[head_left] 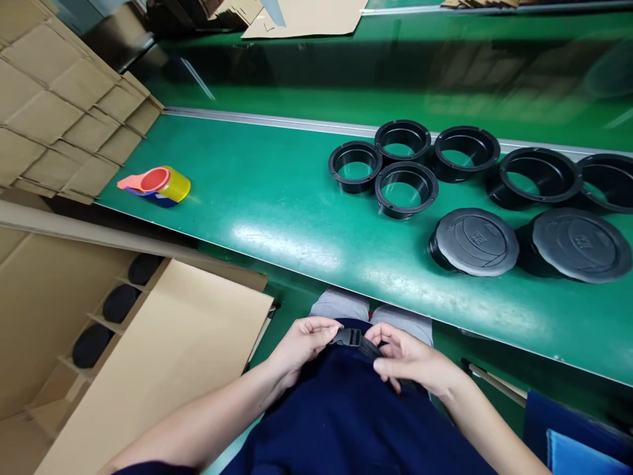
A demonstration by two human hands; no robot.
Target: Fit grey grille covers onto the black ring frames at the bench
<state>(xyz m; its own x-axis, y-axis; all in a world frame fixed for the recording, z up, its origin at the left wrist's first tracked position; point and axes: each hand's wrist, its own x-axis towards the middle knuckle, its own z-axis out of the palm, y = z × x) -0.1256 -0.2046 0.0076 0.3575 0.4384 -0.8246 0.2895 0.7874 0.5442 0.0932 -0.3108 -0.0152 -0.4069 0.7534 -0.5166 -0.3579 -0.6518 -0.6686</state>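
A black plastic side-release buckle (346, 337) on a black strap (370, 349) lies in front of my waist, over dark blue clothing. My left hand (306, 342) pinches the buckle's left end between thumb and fingers. On the other side my right hand (408, 359) has its fingers curled around the strap, close to the buckle's right end. Both hands are low, below the near edge of the green table (277, 218). Part of the strap is hidden behind the right fingers.
Several black round rings (406, 191) stand on the table's right half, beside two lidded round vents (475, 241). A tape roll (171, 185) in a red and blue holder sits at left. Stacked cardboard dividers (69, 99) and an open carton (163, 349) with black round parts are at left.
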